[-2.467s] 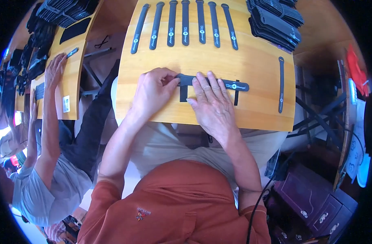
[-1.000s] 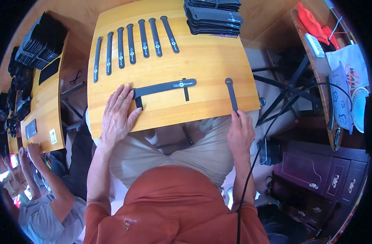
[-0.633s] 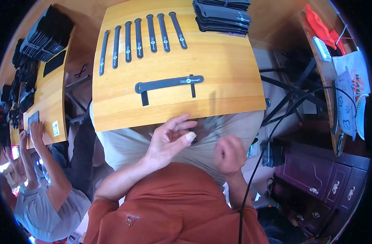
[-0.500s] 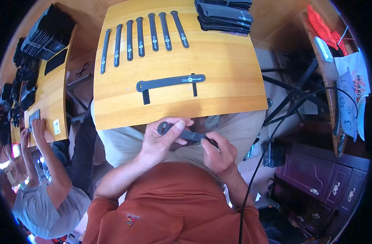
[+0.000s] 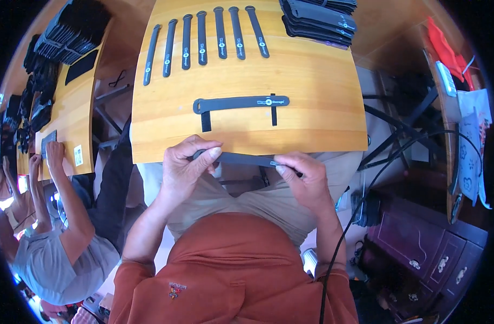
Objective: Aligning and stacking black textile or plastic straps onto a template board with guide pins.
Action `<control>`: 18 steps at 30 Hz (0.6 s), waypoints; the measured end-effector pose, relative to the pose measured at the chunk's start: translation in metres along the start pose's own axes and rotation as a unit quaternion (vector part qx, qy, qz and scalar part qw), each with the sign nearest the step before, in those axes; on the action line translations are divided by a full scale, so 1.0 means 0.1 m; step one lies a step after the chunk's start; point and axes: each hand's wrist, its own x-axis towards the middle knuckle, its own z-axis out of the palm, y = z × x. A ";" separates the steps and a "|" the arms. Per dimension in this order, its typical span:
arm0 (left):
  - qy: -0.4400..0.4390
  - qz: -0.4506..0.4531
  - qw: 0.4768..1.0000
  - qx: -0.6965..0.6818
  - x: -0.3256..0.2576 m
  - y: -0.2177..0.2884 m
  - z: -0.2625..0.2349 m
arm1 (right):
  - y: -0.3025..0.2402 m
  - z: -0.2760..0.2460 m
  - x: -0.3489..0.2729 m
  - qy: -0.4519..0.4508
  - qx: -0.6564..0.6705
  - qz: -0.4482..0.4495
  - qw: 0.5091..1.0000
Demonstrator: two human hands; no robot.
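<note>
My left hand (image 5: 186,164) and my right hand (image 5: 306,175) hold one dark grey strap (image 5: 246,159) by its two ends, stretched level just below the near edge of the wooden table (image 5: 311,108). On the table ahead lies a longer black strap (image 5: 240,102) with two short cross pieces beneath it. Farther back, several black straps (image 5: 203,38) lie side by side in a row.
A stack of black straps (image 5: 320,15) sits at the far right corner of the table. A second wooden table (image 5: 68,108) at the left carries piles of black straps, and another person (image 5: 58,216) works there. A black cable (image 5: 344,237) runs down by my right arm.
Both hands left the table top and came down to my lap. The right hand took the single strap from the table's right side; now both hands hold it stretched between them.
</note>
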 end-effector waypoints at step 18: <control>0.111 -0.035 0.993 0.038 0.46 -0.09 -0.30 | 0.41 0.03 0.65 0.146 0.101 0.109 0.978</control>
